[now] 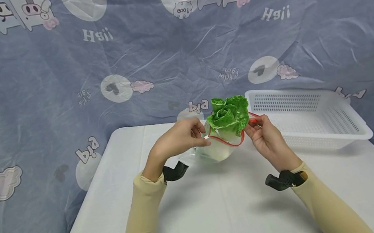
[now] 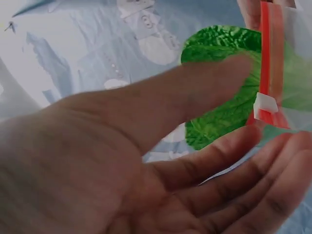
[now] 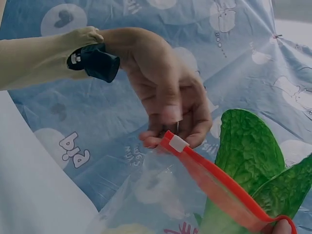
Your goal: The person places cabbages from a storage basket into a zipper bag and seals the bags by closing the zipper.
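A clear zip bag (image 1: 188, 156) with a red zip edge (image 1: 225, 142) stands over the table, its mouth toward the top. Inside is a leafy Chinese cabbage (image 1: 227, 115), its pale base in the bag and its green leaves sticking out above the zip. My right hand (image 1: 266, 139) pinches the red edge at the right side of the mouth. At the other end, my left hand (image 1: 181, 138) is beside the white slider (image 2: 265, 103). The left thumb is held apart from the fingers, which reach the bag's corner.
Behind and to the right, a white perforated plastic basket (image 1: 324, 134) sits on the white-covered table (image 1: 202, 219). A blue-grey printed cloth (image 1: 156, 56) hangs behind the table. Each wrist carries a black camera mount (image 1: 285, 180).
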The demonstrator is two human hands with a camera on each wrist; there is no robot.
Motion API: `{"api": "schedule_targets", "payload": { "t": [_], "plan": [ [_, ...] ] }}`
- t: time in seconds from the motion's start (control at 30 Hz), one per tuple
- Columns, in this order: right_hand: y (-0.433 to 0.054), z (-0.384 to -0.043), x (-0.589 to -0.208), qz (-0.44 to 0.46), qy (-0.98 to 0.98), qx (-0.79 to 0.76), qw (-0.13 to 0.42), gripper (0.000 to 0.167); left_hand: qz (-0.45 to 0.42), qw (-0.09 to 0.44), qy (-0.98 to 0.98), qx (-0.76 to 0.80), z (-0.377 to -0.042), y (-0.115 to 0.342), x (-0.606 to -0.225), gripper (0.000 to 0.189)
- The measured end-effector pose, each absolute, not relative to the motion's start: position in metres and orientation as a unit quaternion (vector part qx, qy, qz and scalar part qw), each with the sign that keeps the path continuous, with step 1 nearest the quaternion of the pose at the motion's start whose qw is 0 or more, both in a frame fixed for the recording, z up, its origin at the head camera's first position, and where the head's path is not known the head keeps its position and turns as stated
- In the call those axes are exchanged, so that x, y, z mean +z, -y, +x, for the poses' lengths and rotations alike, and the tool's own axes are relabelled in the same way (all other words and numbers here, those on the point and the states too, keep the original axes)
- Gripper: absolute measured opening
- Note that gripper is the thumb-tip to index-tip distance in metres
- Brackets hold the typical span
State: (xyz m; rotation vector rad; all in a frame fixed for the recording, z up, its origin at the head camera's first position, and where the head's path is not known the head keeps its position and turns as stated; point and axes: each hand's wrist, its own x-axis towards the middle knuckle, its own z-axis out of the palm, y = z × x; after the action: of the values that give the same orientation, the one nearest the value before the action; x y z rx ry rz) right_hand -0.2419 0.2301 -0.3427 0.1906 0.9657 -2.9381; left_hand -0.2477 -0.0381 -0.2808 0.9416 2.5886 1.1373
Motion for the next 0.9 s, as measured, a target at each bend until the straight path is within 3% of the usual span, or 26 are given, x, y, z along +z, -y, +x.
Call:
{"api": "schedule_targets", "payload": {
  "t": [0.23,0.37,0.67,0.83,0.9],
  "plan": [
    [-0.234,-0.242,-0.344,0.052,-0.335,-0.941,0.017,0.02,0.314,0.074,-0.867,0.38,-0.252,0.022,-0.29,0.01],
    [-0.24,-0.244,-0.345,0.012,-0.467,-0.884,-0.004,0.019,0.296,0.065,-0.85,0.431,-0.256,0.023,-0.29,0.008],
    [-0.252,-0.248,-0.342,0.012,-0.741,-0.656,-0.145,0.019,0.272,0.001,-0.826,0.493,-0.267,0.032,-0.29,0.01],
    [-0.255,-0.248,-0.338,-0.034,-0.762,-0.592,-0.261,0.021,0.254,-0.079,-0.794,0.546,-0.269,0.036,-0.287,0.009],
    [-0.257,-0.247,-0.335,-0.056,-0.753,-0.591,-0.283,0.022,0.247,-0.107,-0.774,0.573,-0.27,0.037,-0.285,0.011]
  ]
}}
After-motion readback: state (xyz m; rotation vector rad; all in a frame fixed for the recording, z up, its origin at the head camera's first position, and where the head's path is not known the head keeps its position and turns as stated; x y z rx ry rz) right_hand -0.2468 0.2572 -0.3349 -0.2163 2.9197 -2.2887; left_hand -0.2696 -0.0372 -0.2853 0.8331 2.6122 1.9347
